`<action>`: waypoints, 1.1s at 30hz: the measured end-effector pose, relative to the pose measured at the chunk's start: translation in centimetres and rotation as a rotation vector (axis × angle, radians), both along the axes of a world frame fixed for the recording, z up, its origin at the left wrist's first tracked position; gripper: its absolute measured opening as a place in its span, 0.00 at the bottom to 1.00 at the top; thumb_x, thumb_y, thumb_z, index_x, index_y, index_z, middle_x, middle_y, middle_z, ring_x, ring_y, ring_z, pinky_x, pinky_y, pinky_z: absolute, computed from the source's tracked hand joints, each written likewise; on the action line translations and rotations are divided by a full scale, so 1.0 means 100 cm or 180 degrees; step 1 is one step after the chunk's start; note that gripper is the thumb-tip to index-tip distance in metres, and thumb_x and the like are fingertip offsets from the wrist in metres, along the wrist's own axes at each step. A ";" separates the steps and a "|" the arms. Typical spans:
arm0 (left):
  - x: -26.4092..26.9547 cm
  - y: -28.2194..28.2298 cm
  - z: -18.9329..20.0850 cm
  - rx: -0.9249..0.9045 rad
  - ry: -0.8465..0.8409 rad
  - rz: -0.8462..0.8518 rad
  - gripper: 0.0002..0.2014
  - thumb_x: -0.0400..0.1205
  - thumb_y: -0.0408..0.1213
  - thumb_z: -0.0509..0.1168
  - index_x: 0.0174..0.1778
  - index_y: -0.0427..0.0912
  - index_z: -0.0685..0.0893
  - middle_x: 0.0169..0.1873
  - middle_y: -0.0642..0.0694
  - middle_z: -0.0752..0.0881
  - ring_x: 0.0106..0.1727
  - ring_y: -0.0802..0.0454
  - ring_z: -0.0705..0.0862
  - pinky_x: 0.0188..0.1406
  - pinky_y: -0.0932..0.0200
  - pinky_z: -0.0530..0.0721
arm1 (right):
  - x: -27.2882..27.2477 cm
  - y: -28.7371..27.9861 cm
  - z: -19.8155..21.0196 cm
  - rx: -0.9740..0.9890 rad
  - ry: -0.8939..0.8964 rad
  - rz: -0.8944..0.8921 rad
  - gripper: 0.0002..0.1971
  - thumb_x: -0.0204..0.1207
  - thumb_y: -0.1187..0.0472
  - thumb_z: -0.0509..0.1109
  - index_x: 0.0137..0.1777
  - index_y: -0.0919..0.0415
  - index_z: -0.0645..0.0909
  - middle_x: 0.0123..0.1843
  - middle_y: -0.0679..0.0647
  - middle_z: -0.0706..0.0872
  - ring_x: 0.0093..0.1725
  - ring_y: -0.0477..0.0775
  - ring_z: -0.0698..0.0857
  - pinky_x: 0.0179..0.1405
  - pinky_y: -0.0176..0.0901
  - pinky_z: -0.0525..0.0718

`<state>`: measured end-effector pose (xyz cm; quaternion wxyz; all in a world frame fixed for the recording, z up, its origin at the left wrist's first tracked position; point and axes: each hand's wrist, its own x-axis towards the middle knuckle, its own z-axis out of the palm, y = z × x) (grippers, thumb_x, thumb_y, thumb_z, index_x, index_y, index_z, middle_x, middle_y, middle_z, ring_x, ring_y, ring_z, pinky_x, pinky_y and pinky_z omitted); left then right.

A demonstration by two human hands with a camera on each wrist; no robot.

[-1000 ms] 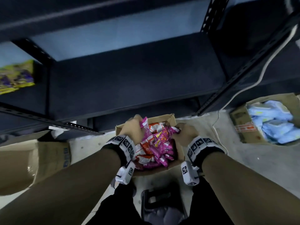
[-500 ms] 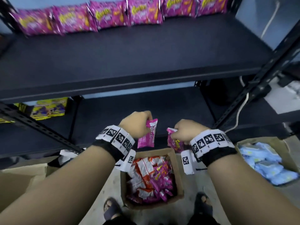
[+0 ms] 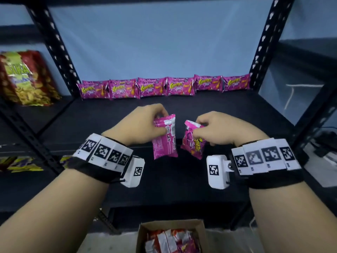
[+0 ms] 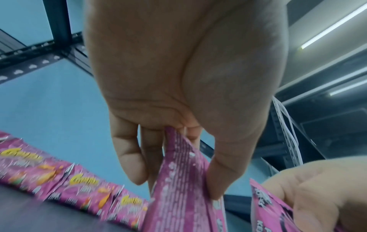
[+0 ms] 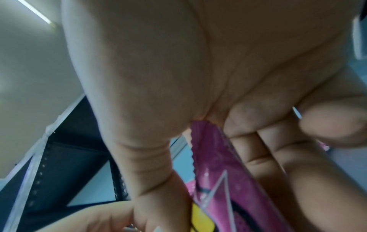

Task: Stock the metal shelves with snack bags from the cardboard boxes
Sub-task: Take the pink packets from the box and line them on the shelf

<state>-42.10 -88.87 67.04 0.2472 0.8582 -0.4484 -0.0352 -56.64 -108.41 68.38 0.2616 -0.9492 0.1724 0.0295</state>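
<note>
Left hand (image 3: 144,123): pinches the top edge of a small pink foil snack bag (image 3: 165,137) — long axis upright, printed back panel toward the camera, text too small to read.
Right hand (image 3: 217,130): grips a second pink snack bag (image 3: 194,143) by its top, tilted, lower end toward the left; yellow front lettering only partly readable.
Position: both bags hang side by side, apart, above the black metal shelf (image 3: 182,179).
Back row: six matching pink bags (image 3: 164,86) stand lengthwise along the shelf's rear — yellow logo facing out.
Below: open cardboard box (image 3: 172,236) of bags on the floor.
</note>
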 end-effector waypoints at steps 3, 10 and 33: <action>0.011 0.002 0.024 -0.0325 -0.0018 0.0077 0.14 0.77 0.41 0.77 0.56 0.54 0.83 0.46 0.56 0.89 0.38 0.60 0.90 0.44 0.51 0.90 | 0.004 0.000 0.028 -0.0090 -0.0313 0.0015 0.10 0.76 0.46 0.73 0.45 0.51 0.86 0.37 0.48 0.86 0.39 0.52 0.87 0.41 0.46 0.81; 0.040 -0.009 0.025 -0.0544 -0.0023 0.0278 0.15 0.77 0.39 0.78 0.56 0.50 0.82 0.44 0.54 0.87 0.40 0.54 0.89 0.39 0.54 0.86 | 0.028 -0.008 0.029 -0.0111 -0.0799 -0.0098 0.08 0.78 0.47 0.73 0.47 0.50 0.84 0.44 0.48 0.85 0.41 0.51 0.84 0.35 0.44 0.74; 0.064 -0.043 -0.068 -0.0082 -0.0020 0.0810 0.39 0.83 0.60 0.68 0.86 0.41 0.67 0.82 0.42 0.72 0.82 0.45 0.71 0.84 0.43 0.67 | 0.078 -0.029 -0.079 -0.0164 -0.1450 -0.0356 0.22 0.80 0.44 0.72 0.73 0.48 0.82 0.77 0.42 0.74 0.77 0.48 0.70 0.77 0.55 0.74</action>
